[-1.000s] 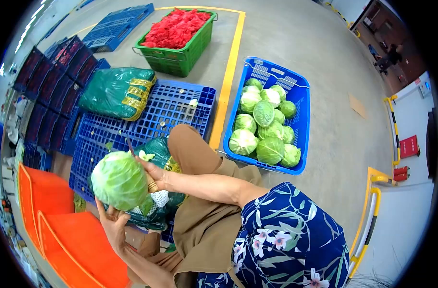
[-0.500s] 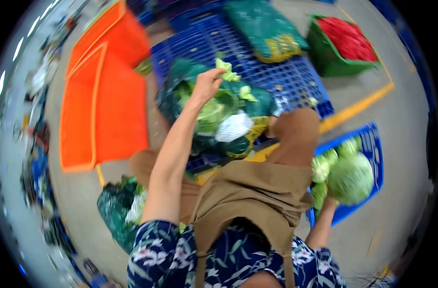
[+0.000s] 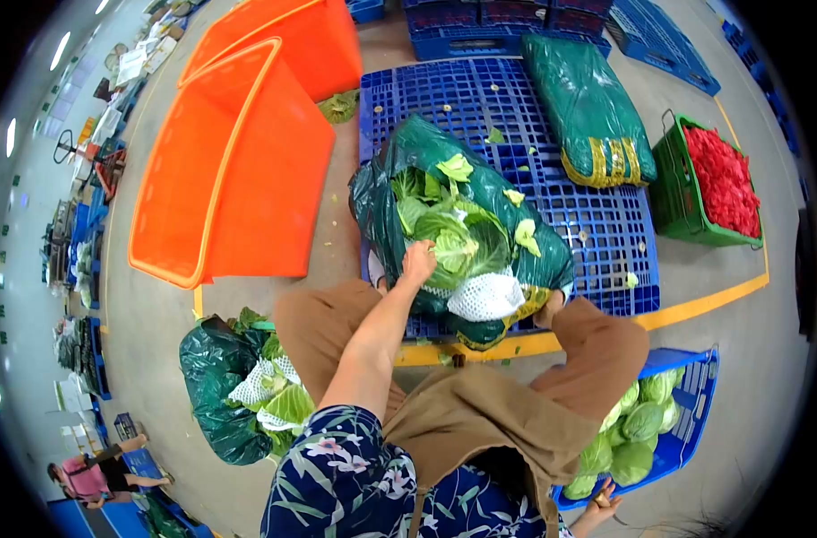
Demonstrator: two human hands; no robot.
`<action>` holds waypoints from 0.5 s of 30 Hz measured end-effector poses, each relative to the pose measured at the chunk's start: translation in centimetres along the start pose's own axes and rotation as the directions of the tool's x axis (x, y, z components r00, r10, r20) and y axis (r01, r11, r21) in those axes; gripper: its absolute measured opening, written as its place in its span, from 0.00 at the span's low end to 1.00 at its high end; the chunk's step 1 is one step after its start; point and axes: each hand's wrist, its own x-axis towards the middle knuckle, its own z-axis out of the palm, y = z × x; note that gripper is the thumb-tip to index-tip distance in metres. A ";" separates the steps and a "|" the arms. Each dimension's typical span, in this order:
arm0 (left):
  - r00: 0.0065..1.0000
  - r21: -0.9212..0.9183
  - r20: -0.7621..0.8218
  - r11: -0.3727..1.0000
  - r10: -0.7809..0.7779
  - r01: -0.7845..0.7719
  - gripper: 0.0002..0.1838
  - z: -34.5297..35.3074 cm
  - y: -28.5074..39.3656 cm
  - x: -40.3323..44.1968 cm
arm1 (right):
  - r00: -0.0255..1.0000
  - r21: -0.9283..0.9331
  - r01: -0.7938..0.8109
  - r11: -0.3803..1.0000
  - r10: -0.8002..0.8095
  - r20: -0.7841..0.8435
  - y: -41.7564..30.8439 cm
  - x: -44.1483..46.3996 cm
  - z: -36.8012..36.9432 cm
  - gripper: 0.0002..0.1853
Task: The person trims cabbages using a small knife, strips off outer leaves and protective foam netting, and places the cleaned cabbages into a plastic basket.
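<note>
My left hand [image 3: 419, 262] reaches to the leafy cabbage [image 3: 466, 247] in the open green plastic bag [image 3: 431, 148], its fingers closed at the cabbage's left edge. White foam netting [image 3: 486, 297] lies just below that cabbage. At the lower right, my right hand [image 3: 603, 504] is beside the near end of the blue crate [image 3: 692, 421], which holds several green cabbages [image 3: 643, 421]. The right hand's fingers are curled, with a thin dark object at them that I cannot make out. Loose pale leaves [image 3: 527, 237] lie on the bag.
The bag rests on a blue pallet [image 3: 596, 215] with a filled green bag [image 3: 587, 108]. Orange bins [image 3: 274, 197] stand left, a green crate [image 3: 686, 193] of red material right. Another open bag [image 3: 216, 386] is at my left. A person [image 3: 90, 480] is at the lower left.
The large cabbage in my right hand is no longer there, and that hand has moved down past the crate. My left hand has moved from the loose leaves down to the bagged cabbage. The view has turned.
</note>
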 end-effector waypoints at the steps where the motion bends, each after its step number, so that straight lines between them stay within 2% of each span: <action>1: 0.994 -0.032 -0.111 0.999 0.022 -0.025 0.14 0.2 0.3 1.0 | 0.997 -0.128 -0.036 0.991 0.026 -0.073 -1.2 0.6 1.5 0.26; 3: 0.941 -0.089 -0.332 0.990 0.070 -0.106 0.12 0.8 -0.1 4.5 | 0.999 -0.383 0.005 0.924 -0.023 -0.042 -3.7 3.8 7.1 0.23; 5: 0.916 -0.169 -0.400 0.980 0.027 -0.103 0.11 0.8 -0.6 8.5 | 0.997 -0.616 0.058 0.786 -0.073 0.002 -6.5 6.4 12.8 0.20; 6: 0.903 -0.209 -0.430 0.972 0.003 -0.103 0.10 0.9 -0.9 10.8 | 0.982 -0.618 0.188 0.763 -0.164 0.097 -4.1 0.4 20.3 0.19; 7: 0.916 -0.274 -0.397 0.959 -0.051 -0.065 0.10 1.2 -1.8 13.2 | 0.949 -0.606 0.316 0.730 -0.252 0.190 -1.4 -6.6 28.5 0.18; 9: 0.912 -0.470 -0.268 0.869 -0.310 0.157 0.11 0.8 -2.0 17.0 | 0.872 -0.591 0.436 0.679 -0.157 0.464 1.6 -5.2 36.8 0.22; 10: 0.896 -0.540 -0.168 0.799 -0.411 0.265 0.11 2.6 -4.4 19.8 | 0.806 -0.533 0.495 0.686 -0.134 0.577 5.5 -8.9 42.3 0.18; 11: 0.896 -0.479 -0.180 0.831 -0.407 0.282 0.10 3.5 -5.4 21.7 | 0.746 -0.589 0.481 0.649 0.049 0.664 9.2 -14.3 47.3 0.16; 12: 0.928 -0.390 -0.192 0.892 -0.320 0.227 0.11 4.0 -6.2 23.0 | 0.689 -0.598 0.537 0.595 0.101 0.718 13.5 -17.9 51.0 0.15; 13: 0.954 -0.299 -0.189 0.939 -0.231 0.168 0.11 4.6 -6.8 24.2 | 0.642 -0.688 0.425 0.589 0.339 0.687 16.9 -19.9 54.0 0.15; 14: 0.984 -0.284 -0.100 0.952 -0.147 0.113 0.14 4.6 -6.3 25.3 | 0.511 -0.688 0.500 0.526 0.462 0.725 21.1 -20.5 56.2 0.15; 15: 0.998 -0.277 0.000 0.958 -0.071 0.068 0.18 4.1 -5.3 25.4 | 0.472 -0.687 0.597 0.414 0.511 0.718 25.4 -23.7 57.6 0.19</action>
